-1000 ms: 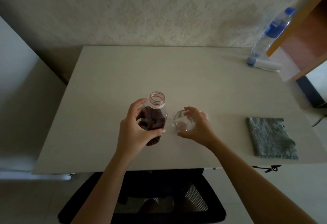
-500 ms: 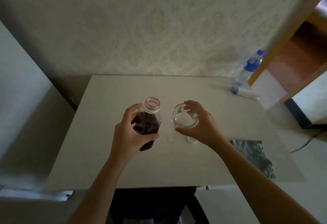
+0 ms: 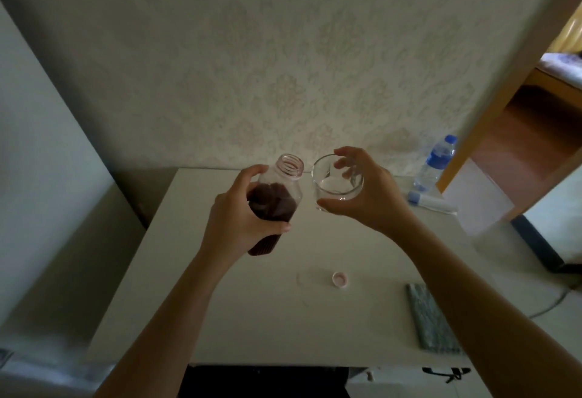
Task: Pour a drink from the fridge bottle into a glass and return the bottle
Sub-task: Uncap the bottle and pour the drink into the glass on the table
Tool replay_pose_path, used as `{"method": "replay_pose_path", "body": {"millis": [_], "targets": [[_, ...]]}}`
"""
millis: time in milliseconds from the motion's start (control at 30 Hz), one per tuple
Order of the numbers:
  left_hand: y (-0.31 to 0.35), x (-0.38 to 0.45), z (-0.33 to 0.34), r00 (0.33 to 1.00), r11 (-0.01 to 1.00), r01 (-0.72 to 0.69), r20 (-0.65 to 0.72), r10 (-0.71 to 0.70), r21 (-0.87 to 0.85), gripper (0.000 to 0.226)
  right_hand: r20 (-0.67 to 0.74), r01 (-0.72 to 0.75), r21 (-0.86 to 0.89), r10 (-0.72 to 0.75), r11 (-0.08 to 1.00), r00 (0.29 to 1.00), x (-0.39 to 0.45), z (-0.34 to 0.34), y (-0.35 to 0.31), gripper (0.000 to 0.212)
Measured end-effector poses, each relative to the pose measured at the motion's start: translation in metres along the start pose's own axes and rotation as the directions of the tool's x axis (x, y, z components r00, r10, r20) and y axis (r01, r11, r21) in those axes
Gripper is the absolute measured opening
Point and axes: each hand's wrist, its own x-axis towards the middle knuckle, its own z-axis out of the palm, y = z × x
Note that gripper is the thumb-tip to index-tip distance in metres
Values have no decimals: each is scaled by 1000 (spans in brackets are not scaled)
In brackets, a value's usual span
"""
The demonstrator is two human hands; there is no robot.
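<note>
My left hand (image 3: 234, 219) grips an uncapped clear bottle (image 3: 276, 201) of dark red drink, held above the white table (image 3: 220, 319) and tilted slightly right. Beside it, my right hand (image 3: 370, 191) holds a clear, seemingly empty glass (image 3: 337, 182), raised to the same height and tipped so its mouth faces me. Bottle mouth and glass rim are close but apart. The small pink bottle cap (image 3: 340, 280) lies on the table below my right forearm.
A grey cloth (image 3: 433, 319) lies on the table's right side. A blue-capped water bottle (image 3: 436, 163) stands at the far right corner, with a white tube (image 3: 431, 202) lying beside it. A wall is behind; a doorway opens on the right.
Both hands rose off the table, carrying bottle and glass upward. The glass left the tabletop and tipped toward me. The view tilted up, and the cap on the table came into sight.
</note>
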Motion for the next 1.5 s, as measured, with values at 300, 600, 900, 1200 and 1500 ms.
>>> {"method": "replay_pose_path", "body": {"millis": [300,600,900,1200,1500], "targets": [[18,23,-15,992,955,-107,-34,121,278,101,34,1,-54,1,999,999,9,-4,-2,88],[27,41,-12,949,845,-256,-42,311,470,97,64,6,-118,2,993,998,15,-7,1,86],[32,46,-13,878,657,-315,-53,476,685,85,84,-4,-127,15,992,996,15,-8,-1,86],[35,44,-15,862,615,-331,-35,505,716,88,112,-17,-122,31,992,993,12,-7,-5,87],[33,41,-16,875,627,-318,-35,483,711,89,133,-37,-99,50,994,990,9,-7,-8,85]]}}
